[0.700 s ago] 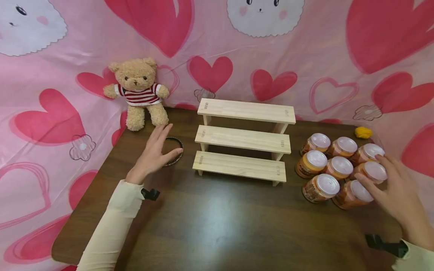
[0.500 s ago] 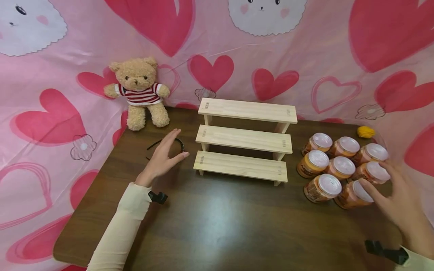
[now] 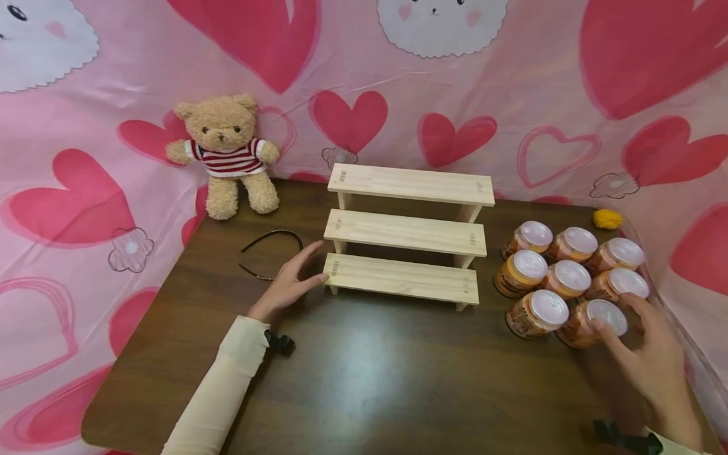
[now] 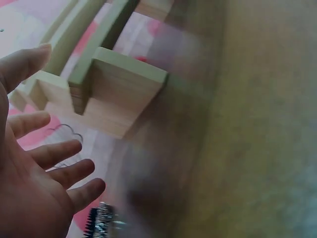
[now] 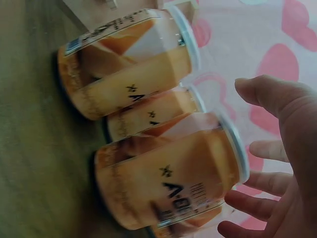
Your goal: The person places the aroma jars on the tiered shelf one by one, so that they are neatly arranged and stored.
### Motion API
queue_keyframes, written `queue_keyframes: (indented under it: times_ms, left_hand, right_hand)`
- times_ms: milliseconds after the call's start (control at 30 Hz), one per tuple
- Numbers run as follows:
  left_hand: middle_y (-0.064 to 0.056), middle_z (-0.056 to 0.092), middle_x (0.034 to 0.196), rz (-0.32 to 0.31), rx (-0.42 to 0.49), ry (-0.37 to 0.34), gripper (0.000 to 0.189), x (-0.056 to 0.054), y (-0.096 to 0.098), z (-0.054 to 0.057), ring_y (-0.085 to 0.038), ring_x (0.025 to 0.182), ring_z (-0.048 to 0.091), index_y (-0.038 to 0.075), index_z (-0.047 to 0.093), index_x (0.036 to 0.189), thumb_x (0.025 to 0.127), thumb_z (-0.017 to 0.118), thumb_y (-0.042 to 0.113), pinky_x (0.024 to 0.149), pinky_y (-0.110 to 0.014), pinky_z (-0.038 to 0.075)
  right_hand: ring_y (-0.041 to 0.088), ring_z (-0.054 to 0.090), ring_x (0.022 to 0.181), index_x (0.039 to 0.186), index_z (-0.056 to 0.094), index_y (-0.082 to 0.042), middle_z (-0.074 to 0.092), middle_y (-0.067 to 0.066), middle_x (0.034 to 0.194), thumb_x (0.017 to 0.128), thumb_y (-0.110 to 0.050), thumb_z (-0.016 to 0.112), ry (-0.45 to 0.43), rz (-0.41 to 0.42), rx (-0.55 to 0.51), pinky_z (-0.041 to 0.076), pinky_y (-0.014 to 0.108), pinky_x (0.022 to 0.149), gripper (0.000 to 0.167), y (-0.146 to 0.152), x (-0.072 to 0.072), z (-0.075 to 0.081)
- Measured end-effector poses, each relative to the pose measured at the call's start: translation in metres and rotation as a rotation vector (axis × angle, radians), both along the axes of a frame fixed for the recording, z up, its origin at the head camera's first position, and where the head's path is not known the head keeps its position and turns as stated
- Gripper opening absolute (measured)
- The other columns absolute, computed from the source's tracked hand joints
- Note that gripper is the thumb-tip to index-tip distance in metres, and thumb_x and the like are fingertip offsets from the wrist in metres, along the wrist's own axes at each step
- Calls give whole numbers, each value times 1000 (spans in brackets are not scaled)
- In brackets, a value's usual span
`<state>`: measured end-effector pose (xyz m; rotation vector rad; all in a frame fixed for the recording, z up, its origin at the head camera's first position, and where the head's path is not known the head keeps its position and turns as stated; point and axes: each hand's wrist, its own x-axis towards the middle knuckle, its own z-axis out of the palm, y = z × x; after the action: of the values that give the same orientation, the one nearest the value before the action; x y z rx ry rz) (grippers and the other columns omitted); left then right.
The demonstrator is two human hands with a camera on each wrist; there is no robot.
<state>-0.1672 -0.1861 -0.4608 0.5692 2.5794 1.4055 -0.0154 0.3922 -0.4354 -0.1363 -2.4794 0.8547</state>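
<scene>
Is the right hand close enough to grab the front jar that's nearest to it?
Probably yes: the right hand is right by that front jar, near its lid, and no other thing shows in between.

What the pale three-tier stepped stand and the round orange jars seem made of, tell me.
Pale three-tier stepped stand: bare, matte wood, judging by fine grain lines. Round orange jars: probably shiny plastic, given their glints, though glass remains possible.

A pink backdrop (image 3: pixel 506 95) printed with red hearts (image 3: pixel 250 44) spans nine o'clock through twelve to three, with white cartoon faces (image 3: pixel 440 31) at ten and near one. The dark wood-grain table (image 3: pixel 409 404) has a rounded corner (image 3: pixel 97 426) at eight o'clock; pale light (image 3: pixel 355 379) gleams on it at six.
</scene>
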Motion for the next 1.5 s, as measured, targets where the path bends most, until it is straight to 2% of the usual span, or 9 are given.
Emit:
queue_keyframes:
  times_ms: [167,333,433,633,700,933,1200,1300,1500]
  left_hand:
    - [-13,38,161,-27,28,-50,69,0,1,-10,-35,151,32,14,37,155,95,70,24,120,-61,25]
    - [-10,41,160,-32,40,-52,63,1,-1,-17,-34,150,34,17,43,153,96,69,24,120,-62,24]
    - [-8,41,160,-26,45,-59,62,0,-1,-20,-32,151,33,22,44,152,96,68,27,120,-62,24]
    - [-5,40,161,-28,112,-84,59,-1,-4,-27,-29,152,32,26,44,152,97,67,24,121,-60,22]
    - [-5,40,161,-33,134,-89,59,-2,-4,-28,-28,152,31,24,44,152,98,65,23,122,-59,21]
    - [-5,39,161,-33,110,-47,59,0,-3,-32,-28,151,33,21,41,155,100,63,25,121,-57,25]
    - [-4,41,161,-16,100,-34,58,3,-3,-36,-26,151,35,24,42,154,100,63,24,120,-57,27]
    - [-4,41,161,-20,102,-27,58,3,-3,-36,-27,151,35,23,42,154,100,63,23,120,-57,27]
    - [-3,40,161,-17,85,-24,58,3,-2,-36,-26,151,34,24,41,154,100,63,25,121,-56,26]
  right_hand:
    - [-33,37,94,144,52,-7,38,-48,116,85,-11,77,-102,-49,-56,26,-8,81,64,-2,8,-9]
    - [-32,39,89,148,49,-18,43,-46,107,86,-18,79,-201,-142,-151,31,-7,78,69,-3,12,-18]
    - [-30,43,89,150,45,-24,47,-41,106,87,-16,78,-228,-180,-224,36,-7,75,72,-4,13,-22]
    - [-24,46,93,150,44,-31,51,-35,110,89,-18,76,-269,-231,-318,34,-4,78,70,-7,13,-27]
    - [-22,49,94,148,47,-28,53,-34,108,89,-13,76,-249,-245,-363,36,-3,79,68,-9,10,-29]
    - [-1,63,99,135,59,-9,69,-11,110,81,18,69,5,-184,-903,46,5,82,61,-14,1,-36]
    - [1,69,89,127,64,4,75,-7,101,72,29,68,179,-112,-915,51,6,75,60,-13,-1,-42]
    - [-1,70,84,125,66,6,77,-7,98,70,29,69,198,-123,-888,52,6,72,59,-11,-1,-43]
    - [2,73,82,123,66,10,78,-3,98,66,29,73,229,-140,-945,54,9,68,59,-12,0,-40]
